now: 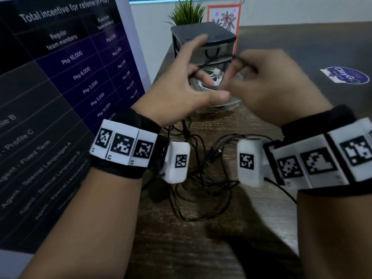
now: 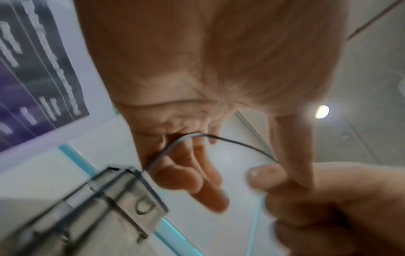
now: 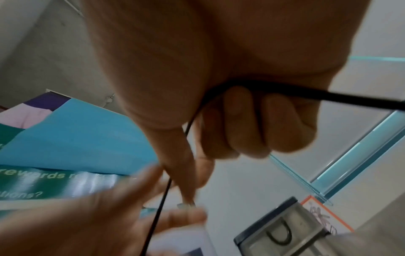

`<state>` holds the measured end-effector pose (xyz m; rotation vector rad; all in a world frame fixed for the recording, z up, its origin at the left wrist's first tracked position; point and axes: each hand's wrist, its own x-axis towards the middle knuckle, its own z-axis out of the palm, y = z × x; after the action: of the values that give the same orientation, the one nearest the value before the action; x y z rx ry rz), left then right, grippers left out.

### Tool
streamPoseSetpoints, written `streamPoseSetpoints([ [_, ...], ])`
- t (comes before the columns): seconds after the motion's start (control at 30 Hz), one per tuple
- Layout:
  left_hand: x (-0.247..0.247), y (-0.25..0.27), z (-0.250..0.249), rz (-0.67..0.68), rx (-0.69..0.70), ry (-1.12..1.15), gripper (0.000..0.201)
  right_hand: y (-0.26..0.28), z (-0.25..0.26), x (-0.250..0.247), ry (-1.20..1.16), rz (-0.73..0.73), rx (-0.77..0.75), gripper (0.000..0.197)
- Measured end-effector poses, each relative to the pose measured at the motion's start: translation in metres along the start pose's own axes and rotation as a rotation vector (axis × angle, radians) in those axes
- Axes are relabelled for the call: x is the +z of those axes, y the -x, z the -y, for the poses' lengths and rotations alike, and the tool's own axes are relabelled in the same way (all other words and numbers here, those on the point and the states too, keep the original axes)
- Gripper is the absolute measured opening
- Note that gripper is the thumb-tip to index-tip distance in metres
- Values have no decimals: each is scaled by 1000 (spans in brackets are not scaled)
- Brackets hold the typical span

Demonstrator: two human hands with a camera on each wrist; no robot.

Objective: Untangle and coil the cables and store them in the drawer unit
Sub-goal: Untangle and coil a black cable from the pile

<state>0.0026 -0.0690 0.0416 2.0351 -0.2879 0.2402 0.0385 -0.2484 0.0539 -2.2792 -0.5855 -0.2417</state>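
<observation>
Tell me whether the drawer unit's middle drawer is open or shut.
Open. In the head view the middle drawer of the drawer unit juts forward behind the hands, with a white cable lying inside; the top drawer sits flush.

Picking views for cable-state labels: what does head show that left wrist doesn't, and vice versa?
Head only: the tangle of black cables lying on the wooden table, white cables in an open drawer, the plant, the wrist marker bands.

Left wrist only: from below, the thin cable crossing the left hand's curled fingers to the right hand's thumb-and-finger pinch, plus a ceiling light.

Both: the two hands holding one black strand between them, the drawer unit behind, and the poster on the left.
</observation>
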Motion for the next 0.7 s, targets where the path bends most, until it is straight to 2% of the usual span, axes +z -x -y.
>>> streamPoseSetpoints([
  [0.03,3,1,-4,0,56,34,95,0,1,4,37,62,-5,7],
  [0.07,4,1,-7,-1,99,49,91,1,2,6,63,113,-9,12],
  [0.13,5,2,-14,-1,117,12,67,3,2,8,107,171,-14,21],
  [0.23,3,1,-14,-7,41,-164,31,1,-1,5,118,128,2,28],
  [0.3,0,1,-9,-41,2,-255,25,-3,-11,-2,126,68,40,27],
  [0.4,-15,-3,2,-269,-53,-369,36,-5,-31,-18,150,-30,129,12],
  [0.47,-30,-5,11,-446,-105,-427,34,-2,-43,-28,107,-166,175,7],
  [0.5,-36,-5,15,-492,-132,-442,32,-2,-47,-32,77,-250,182,7],
  [0.57,-41,-4,20,-445,-180,-387,25,-1,-47,-37,-4,-365,149,12],
  [0.63,-35,-1,16,-297,-202,-373,49,-1,-37,-33,-73,-353,102,16],
  [0.7,-25,1,7,-160,-171,-391,60,-1,-24,-24,-46,-268,45,20],
])
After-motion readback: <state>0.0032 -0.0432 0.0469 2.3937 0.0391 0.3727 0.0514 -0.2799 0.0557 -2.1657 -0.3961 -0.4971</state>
